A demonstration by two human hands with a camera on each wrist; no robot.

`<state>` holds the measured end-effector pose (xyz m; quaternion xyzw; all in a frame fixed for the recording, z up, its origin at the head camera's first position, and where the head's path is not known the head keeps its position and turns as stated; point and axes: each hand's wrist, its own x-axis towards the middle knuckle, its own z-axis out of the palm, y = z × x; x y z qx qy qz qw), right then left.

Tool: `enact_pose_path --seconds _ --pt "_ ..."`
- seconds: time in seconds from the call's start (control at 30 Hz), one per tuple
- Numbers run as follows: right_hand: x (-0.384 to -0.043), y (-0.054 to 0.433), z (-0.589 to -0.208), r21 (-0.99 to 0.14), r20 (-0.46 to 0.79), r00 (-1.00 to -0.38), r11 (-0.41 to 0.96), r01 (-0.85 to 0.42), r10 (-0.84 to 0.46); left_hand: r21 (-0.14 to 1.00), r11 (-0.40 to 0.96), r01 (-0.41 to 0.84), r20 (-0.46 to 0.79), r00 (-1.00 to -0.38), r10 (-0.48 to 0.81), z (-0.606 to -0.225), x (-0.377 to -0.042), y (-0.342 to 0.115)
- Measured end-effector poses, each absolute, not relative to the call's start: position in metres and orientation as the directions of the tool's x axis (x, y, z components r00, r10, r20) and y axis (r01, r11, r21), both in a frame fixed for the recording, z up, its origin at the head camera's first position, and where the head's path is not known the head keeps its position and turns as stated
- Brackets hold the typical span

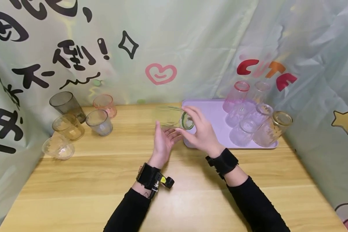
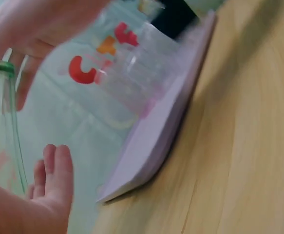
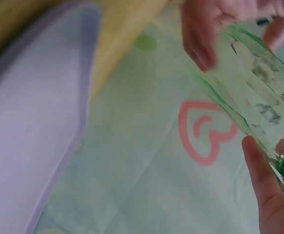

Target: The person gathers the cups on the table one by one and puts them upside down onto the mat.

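Note:
A clear green-tinted drinking glass (image 1: 171, 117) is held on its side above the table, its thick green end toward the right. My right hand (image 1: 201, 132) grips that end between thumb and fingers. My left hand (image 1: 163, 143) is just below the glass, thumb raised and fingers extended; in the left wrist view its fingers (image 2: 59, 170) stand apart from the glass's side. The right wrist view shows the glass (image 3: 258, 83) at a slant, with the left hand (image 3: 224, 24) at its far end; contact there is hard to tell.
On the right, a lilac tray (image 1: 211, 109) holds several glasses, including a pink one (image 1: 236, 98) and a gold-ringed one (image 1: 274, 130). Several tumblers stand at the left, among them a grey one (image 1: 68, 106) and an amber one (image 1: 68, 127). A printed cloth (image 1: 191, 48) hangs behind the table.

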<state>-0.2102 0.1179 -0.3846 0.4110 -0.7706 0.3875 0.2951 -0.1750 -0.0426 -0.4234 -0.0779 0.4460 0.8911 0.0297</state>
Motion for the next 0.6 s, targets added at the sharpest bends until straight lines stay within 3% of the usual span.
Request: enact_pose_path --seconds 0.17,0.3,0.37,0.47,0.6 --pt "-0.213 0.133 -0.367 -0.4 0.789 -0.534 0.405 -0.822 -0.305 0.958 -0.286 0.0 -0.011 -0.999 -0.037 -0.423 -0.179 -0.034" --pt "-0.219 0.145 -0.351 -0.386 0.818 -0.522 0.443 -0.809 -0.241 0.977 0.105 0.185 0.184 -0.983 0.012 -0.422 -0.183 -0.027" --pt "-0.225 0.15 -0.343 -0.376 0.835 -0.509 0.457 -0.806 -0.21 0.898 0.335 0.286 0.279 -0.958 0.07 -0.422 -0.183 -0.025" --pt "-0.234 0.16 -0.329 -0.373 0.834 -0.52 0.504 -0.779 -0.185 0.674 0.618 0.404 0.374 -0.909 0.185 -0.421 -0.183 -0.023" --pt "-0.242 0.175 -0.307 -0.391 0.751 -0.621 0.608 -0.691 -0.223 0.438 0.758 0.484 0.367 -0.865 0.341 -0.422 -0.182 -0.02"
